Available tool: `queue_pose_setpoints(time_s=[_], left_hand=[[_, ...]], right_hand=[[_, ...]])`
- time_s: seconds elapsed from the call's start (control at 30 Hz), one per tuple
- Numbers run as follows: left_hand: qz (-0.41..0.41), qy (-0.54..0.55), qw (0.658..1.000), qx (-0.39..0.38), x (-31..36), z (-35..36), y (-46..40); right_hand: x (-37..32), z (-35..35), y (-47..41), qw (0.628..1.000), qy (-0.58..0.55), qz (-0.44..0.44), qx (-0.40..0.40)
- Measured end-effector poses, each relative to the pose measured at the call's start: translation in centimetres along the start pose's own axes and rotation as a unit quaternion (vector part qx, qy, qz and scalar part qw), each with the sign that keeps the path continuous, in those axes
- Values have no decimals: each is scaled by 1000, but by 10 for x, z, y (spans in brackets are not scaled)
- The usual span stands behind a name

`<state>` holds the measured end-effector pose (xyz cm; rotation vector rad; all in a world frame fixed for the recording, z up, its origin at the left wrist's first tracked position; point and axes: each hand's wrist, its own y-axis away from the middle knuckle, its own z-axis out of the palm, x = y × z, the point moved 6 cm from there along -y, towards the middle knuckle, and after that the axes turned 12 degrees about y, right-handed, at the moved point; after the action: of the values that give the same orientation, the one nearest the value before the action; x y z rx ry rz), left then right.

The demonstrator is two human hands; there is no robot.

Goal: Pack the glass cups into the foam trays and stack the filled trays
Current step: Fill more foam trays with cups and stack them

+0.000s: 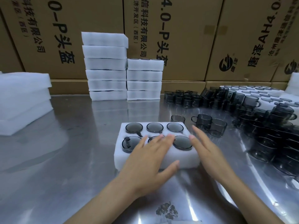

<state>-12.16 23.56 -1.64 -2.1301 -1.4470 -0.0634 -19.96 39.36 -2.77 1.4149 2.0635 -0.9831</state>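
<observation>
Both forearms entered from the near edge, over a dark smudge (166,210) on the steel table (68,143). Left hand (150,156) lay flat and spread across the near row of the foam tray (119,156), fingers apart, thumb hooked over the front edge, clamped on nothing. Right hand (208,149) hovered open along the tray's right end, fingers extended and together, apparently not yet touching; blur made contact hard to judge.

Held 6 smoked glass cups (134,127), 1 per pocket, all 6 pockets filled. Looked ready for stacking. Just beyond the right fingertips stood 3 loose cups (203,121); farther right of that hand, a crowded mass of unpacked cups (267,135). Well beyond both hands rose 2 stacks of filled trays (144,79), the left one taller. Far left of the left hand sat a pile of foam sheets (24,101). Cardboard cartons (186,38) walled the back.

Judged light overall but soft and flexible in the foam, fragile in the glass. Likely to sag or spill cups if lifted by 1 end or tilted. Best taken by both short ends, palms pressing inward on the foam walls, kept level, fingers off the rims. Steel surface looked slick, so sliding would be easy.
</observation>
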Motion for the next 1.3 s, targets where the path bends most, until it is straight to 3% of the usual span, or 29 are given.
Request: queue_pose_setpoints(time_s=[0.13,0.23,0.3,0.43,0.5,0.63,0.73,0.8,0.87,1.1,1.2,1.27,1.3], left_hand=[[-188,64,970,143,-46,-48,20],[-337,306,885,100,-73,-42,33],[-343,443,822,100,-76,-31,39],[-368,551,721,201,-91,-25,50],[-353,611,666,241,-98,-32,45],[-310,655,621,299,-102,-61,25],[-271,678,605,317,-105,-78,-1],[-254,674,615,320,-106,-84,-21],[-240,659,637,319,-110,-84,-42],[-222,534,761,293,-164,-71,-114],[-266,241,921,154,-205,-26,-115],[-268,73,959,63,-227,4,-108],[-236,8,970,62,-230,12,-106]], right_hand=[[13,4,7,991,-113,56,-42],[-5,7,18,988,-134,25,-68],[-11,10,23,985,-154,22,-76],[-17,14,28,971,-213,37,-98],[-22,18,24,939,-309,84,-123],[-47,17,-2,881,-453,89,-107],[-69,30,-28,806,-566,117,-126],[-87,49,-43,782,-582,135,-179],[-95,69,-64,786,-564,158,-200],[-92,88,-190,784,-561,252,-86],[-95,83,-251,785,-567,242,-55],[-102,76,-293,782,-579,230,-33],[-104,73,-313,784,-579,222,-22]])
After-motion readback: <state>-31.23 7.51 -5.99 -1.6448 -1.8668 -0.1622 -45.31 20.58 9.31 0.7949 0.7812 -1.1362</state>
